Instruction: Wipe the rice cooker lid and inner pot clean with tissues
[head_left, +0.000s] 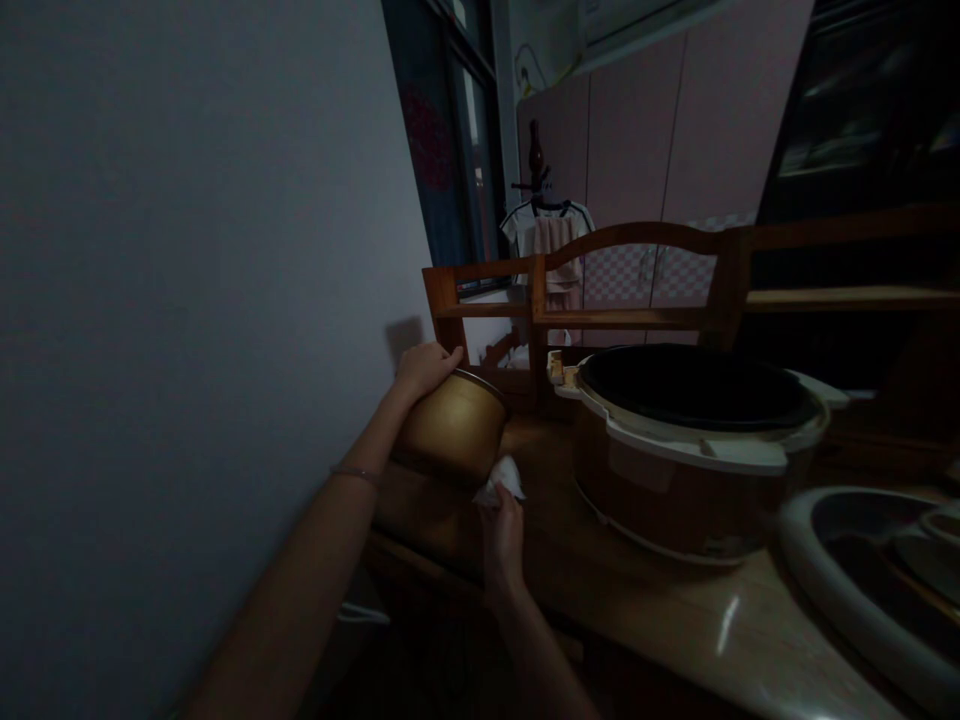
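My left hand [426, 370] grips the rim of a gold-coloured inner pot [457, 425], thumb along the edge. The pot is tilted over the left end of the wooden table, its opening facing away from me. In my right hand [504, 525] a crumpled white tissue [506, 478] is pinched between thumb and fingers, close to the pot's lower right edge. Whether the tissue touches the pot I cannot tell. To the right stands a large cooker body [675, 490] with a white rim and a dark interior, its lid not on it.
On the right of the wooden table [637, 610] lies a round, pale-rimmed lid-like piece [817, 560]. A wooden shelf rail [630, 318] runs along the table's back. The white wall [225, 250] rises close on the left. Pink cabinets [630, 150] stand beyond.
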